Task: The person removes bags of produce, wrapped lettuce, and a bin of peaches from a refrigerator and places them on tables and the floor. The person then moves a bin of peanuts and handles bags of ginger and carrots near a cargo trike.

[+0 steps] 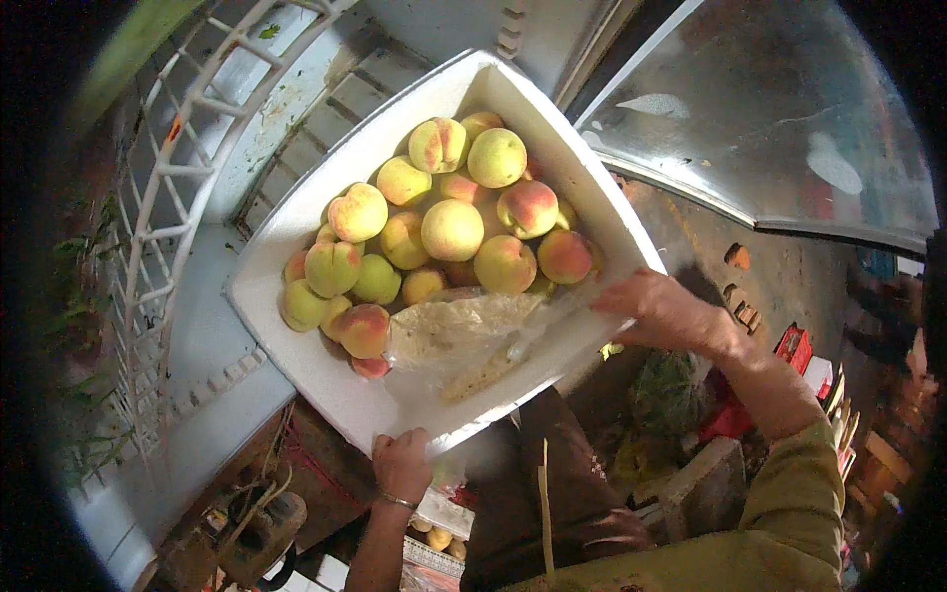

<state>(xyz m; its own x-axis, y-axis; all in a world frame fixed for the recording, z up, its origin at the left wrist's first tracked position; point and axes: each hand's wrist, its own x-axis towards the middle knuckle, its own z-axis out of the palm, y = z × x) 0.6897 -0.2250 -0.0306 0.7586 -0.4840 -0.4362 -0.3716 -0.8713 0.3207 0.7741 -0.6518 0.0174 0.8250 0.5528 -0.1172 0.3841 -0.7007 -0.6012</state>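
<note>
A white polystyrene foam box (292,211) lies before me, with many yellow-green and red-blushed peaches (453,230) heaped at its far and left sides. My left hand (402,460) grips the rim at the box's near corner, a metal band around the wrist. At the right corner, my right hand (655,311) reaches over the rim, its fingers inside and blurred. A crumpled clear plastic bag (466,325) covers part of the near side and stretches towards those fingers. Whether they hold the plastic or the foam wall cannot be made out.
White metal lattice (166,170) curves along the left, beside a pale blue ledge (211,296) at the box's left corner. A glass panel (747,111) stands at upper right. Below are a red crate (793,348), a tray of round produce (438,539) and a machine (255,529).
</note>
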